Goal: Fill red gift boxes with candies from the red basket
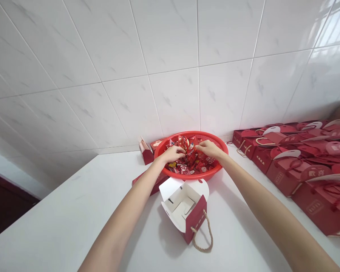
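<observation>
A red plastic basket (191,176) full of wrapped candies (184,169) stands against the wall. Over its left side, my left hand (174,153) has its fingers bent together among the candies; what its fingertips hold, if anything, is hidden. On the right, my right hand (209,148) pinches the edge of a red candy wrapper (192,146) near the middle of the pile. In front of the basket, between my forearms, an open gift box (197,219) shows its white inside. Its flaps are folded out and a rope handle (211,236) hangs from its red side.
Rows of closed red gift boxes (283,175) with rope handles fill the right of the white table (82,211). A small red box (146,152) stands left of the basket, and another red box (155,185) lies partly behind my left forearm. A tiled wall (172,98) bounds the back.
</observation>
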Demonstrator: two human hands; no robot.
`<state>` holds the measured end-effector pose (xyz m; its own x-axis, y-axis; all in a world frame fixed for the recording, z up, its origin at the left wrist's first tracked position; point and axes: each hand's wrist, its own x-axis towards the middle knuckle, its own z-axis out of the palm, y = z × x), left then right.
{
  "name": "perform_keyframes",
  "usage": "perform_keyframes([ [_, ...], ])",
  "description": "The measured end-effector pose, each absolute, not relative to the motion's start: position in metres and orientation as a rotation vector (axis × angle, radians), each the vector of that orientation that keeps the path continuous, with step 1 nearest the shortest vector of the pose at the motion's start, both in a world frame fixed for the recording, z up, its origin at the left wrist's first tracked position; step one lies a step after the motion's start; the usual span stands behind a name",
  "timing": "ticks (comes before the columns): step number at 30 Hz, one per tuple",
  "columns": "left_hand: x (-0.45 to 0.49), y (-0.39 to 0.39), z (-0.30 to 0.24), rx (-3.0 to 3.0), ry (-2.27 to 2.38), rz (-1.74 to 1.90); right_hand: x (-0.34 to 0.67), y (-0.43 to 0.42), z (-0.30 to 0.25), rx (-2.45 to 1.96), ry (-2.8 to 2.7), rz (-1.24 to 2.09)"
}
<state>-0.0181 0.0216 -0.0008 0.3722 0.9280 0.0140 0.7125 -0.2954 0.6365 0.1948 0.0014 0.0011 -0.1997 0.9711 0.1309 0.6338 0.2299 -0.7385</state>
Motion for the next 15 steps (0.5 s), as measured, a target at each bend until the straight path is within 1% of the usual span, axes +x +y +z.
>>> perform_keyframes([
  [7, -0.018, 0.021, 0.0, 2.166, 1.367, 0.385, 0.196, -0.002, 0.003, -1.345, -1.713, 0.992],
  [15, -0.017, 0.033, -0.012, 2.058, 1.318, 0.354, 0.194, -0.002, 0.002, -1.352, -1.675, 1.014],
])
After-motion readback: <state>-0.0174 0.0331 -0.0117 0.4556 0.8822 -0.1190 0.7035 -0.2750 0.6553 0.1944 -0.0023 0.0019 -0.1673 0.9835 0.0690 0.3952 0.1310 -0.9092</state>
